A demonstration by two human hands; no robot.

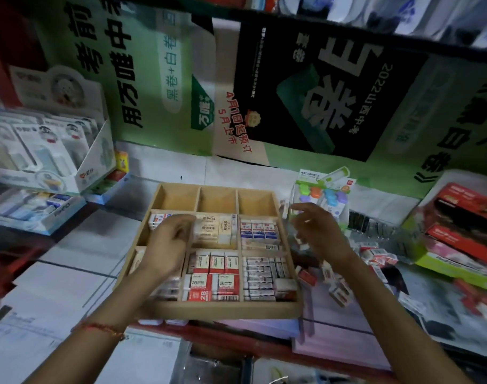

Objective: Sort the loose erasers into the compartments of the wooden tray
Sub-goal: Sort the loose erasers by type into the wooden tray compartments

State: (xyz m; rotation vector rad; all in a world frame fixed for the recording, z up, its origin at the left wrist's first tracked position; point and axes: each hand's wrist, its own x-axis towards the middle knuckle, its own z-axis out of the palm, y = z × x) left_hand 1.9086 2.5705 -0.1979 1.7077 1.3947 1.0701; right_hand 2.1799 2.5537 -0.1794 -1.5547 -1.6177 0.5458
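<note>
left hand (167,239) over wooden tray (222,311) middle-left compartment, grip hidden, cannot tell | right hand (317,231) beside tray, fingers loose, nothing held | loose erasers (337,291) right of tray

The wooden tray (209,310) lies flat, its back row bare; loose erasers (336,286) lie scattered just right.

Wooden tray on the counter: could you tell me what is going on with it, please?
A person is filling the wooden tray. The left hand reaches down into the middle-left compartment; blur hides whether it holds anything. The right hand hovers just past the tray's right edge, fingers relaxed, above the loose erasers heaped there. The middle and near rows hold packed erasers; the three far compartments are empty.
</note>
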